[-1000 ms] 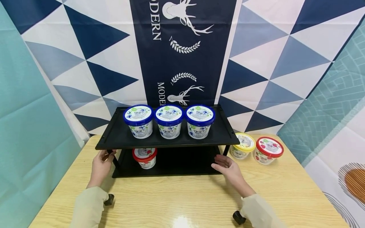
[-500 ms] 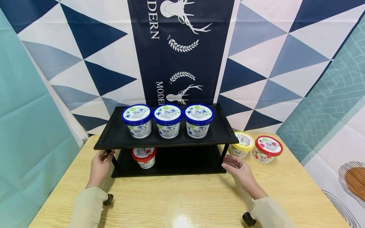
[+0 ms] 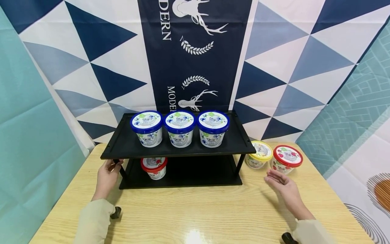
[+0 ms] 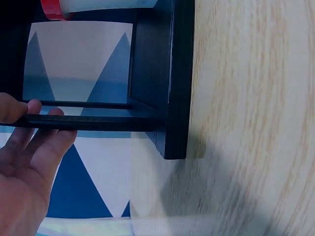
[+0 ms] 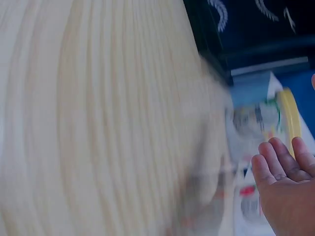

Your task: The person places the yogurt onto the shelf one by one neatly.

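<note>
gripping rack post: left hand; fingers relaxed, thumb apart: right hand; near red-lidded tub

Left sleeve and right sleeve both pale cream, plain cloth, lightly creased, ending at the wrist. Left grip and right grip bare. A small black block juts from the left sleeve's inner side; a similar black piece at the right, partly cropped.

Staged tabletop booth: creased printed cloth surrounding wood-grain table.
</note>
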The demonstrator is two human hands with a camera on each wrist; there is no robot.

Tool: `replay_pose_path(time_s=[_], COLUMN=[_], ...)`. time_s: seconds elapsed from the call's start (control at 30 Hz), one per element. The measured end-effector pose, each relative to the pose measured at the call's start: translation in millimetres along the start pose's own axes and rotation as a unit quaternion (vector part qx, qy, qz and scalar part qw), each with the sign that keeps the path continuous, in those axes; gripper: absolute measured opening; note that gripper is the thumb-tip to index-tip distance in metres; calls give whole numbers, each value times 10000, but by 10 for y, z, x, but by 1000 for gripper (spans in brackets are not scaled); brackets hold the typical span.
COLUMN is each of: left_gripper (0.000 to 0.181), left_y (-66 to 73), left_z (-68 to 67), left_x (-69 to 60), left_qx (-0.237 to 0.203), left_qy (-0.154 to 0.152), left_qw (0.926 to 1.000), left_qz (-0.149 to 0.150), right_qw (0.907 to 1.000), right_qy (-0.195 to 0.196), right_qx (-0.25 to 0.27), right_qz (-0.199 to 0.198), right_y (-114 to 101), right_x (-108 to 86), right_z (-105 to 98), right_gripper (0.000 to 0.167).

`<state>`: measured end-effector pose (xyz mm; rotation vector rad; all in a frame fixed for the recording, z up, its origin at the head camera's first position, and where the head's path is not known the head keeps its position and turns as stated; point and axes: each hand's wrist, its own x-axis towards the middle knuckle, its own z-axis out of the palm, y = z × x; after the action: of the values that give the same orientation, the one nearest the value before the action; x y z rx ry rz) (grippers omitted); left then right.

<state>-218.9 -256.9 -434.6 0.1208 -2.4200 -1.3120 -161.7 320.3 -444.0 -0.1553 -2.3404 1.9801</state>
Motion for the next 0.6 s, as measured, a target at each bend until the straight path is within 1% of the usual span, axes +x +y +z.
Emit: replay_pose_path(time_s=[0.07, 0.13, 0.27, 0.47, 0.6], left_gripper=[17, 18, 18, 18, 17], left_y=[-1, -3, -10, -16, -14], left_z=[-2, -3, 0, 7, 9], left_x=[1, 2, 3, 0, -2], left_qx=[-3, 2, 28, 22, -10], left_qy=[17, 30, 24, 39, 49], left_qw=[10000, 10000, 10000, 10000, 10000], left_qz=[-13, -23, -26, -17, -27], right_qw=[9998, 9990, 9968, 9961, 9938], right_qy=[102, 202, 409, 606, 751], right_qx=[-105, -335, -606, -441, -658], right_qz=[114, 204, 327, 468, 489], right_y=[34, 65, 109, 140, 162], right_x=[-10, -19, -27, -18, -23], right_z=[-99, -179, -290, -408, -474], right_gripper=[60, 64, 71, 74, 74])
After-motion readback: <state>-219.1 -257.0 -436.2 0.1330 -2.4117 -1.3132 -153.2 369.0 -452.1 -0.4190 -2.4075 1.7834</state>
